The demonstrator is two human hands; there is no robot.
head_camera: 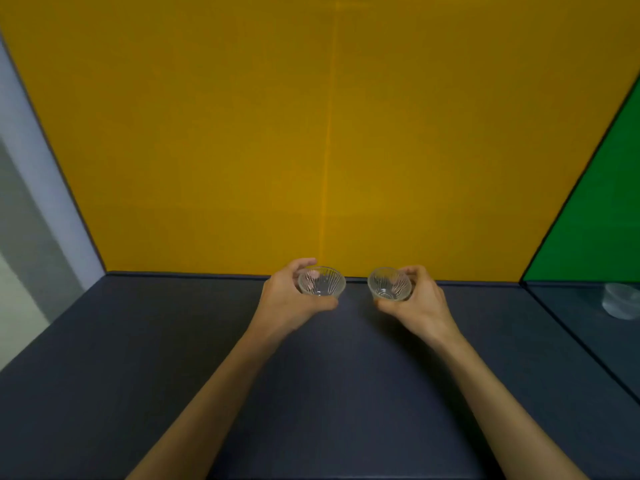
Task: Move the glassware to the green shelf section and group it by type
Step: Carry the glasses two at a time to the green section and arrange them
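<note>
Now each hand clamps one ribbed bowl: left hand (284, 299) on the left bowl (321, 280), right hand (420, 299) on the right bowl (389, 283). Carry both level toward the green section (595, 216) at three o'clock, setting them beside the glass (621, 300) already there without clinking.

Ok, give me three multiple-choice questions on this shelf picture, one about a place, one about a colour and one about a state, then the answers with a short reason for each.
1. Where does the blurred clear glass item at the right edge stand?
A. in the green-backed section
B. in the yellow-backed section
C. in the left hand

2. What colour is the back panel behind the two small ribbed clear glass bowls?
A. green
B. yellow
C. blue

3. What is the right hand doing?
A. resting flat on the shelf
B. hanging with nothing in it
C. gripping a glass bowl

Answers:
1 A, it sits on the shelf floor below the green panel.
2 B, yellow fills the wall behind the left bowl and right bowl.
3 C, its fingers curl round the right bowl, as the left hand does with the other.
</note>
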